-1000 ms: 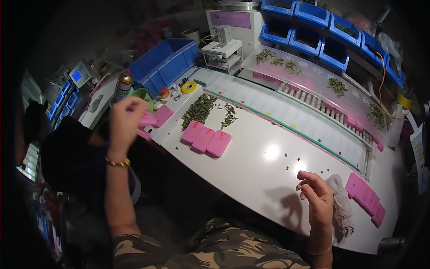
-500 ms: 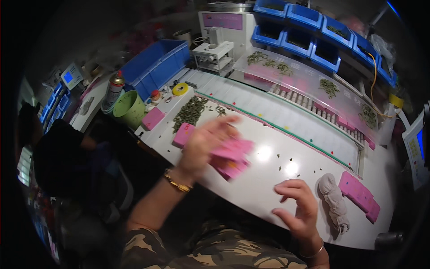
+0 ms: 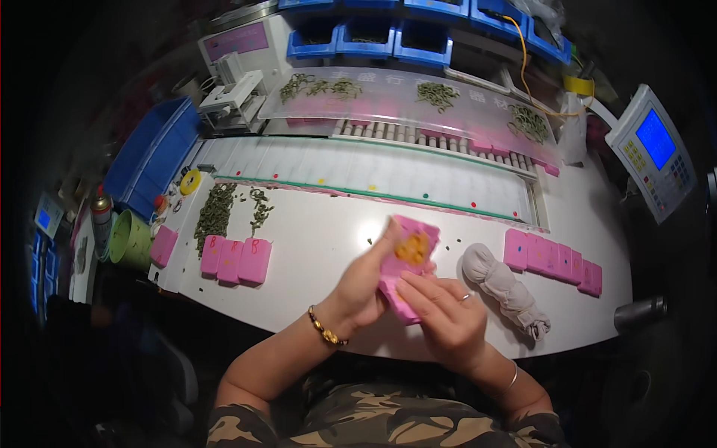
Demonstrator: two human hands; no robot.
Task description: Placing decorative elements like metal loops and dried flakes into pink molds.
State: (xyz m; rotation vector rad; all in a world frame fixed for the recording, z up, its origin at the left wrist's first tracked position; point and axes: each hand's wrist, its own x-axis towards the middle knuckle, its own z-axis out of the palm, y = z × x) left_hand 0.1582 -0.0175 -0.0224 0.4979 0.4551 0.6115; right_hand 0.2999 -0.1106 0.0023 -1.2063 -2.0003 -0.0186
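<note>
A pink rubber mold (image 3: 408, 261) with a yellow patch on its face is held up over the white table. My left hand (image 3: 360, 290) grips its left side, thumb along the edge. My right hand (image 3: 450, 319), with a ring on one finger, presses its fingers on the lower part. The mold looks bent or parted between the two hands, and blur hides its details. Right of my hands lies a rolled grey-white cloth bundle (image 3: 502, 287). Beyond it, several pink molds (image 3: 553, 257) form an overlapping row. Three more pink molds (image 3: 235, 260) stand side by side on the left.
Small dark green pieces (image 3: 216, 215) lie heaped at the left, near a blue bin (image 3: 153, 145) and green bucket (image 3: 129, 237). Behind runs a white channel (image 3: 358, 168) below a clear shelf (image 3: 403, 101). A screened control panel (image 3: 653, 149) and dark cylinder (image 3: 640, 315) stand at right.
My view has swung right. The left hand has brought the pink mold toward the middle, and the right hand, earlier empty with fingers apart, now holds it too.
</note>
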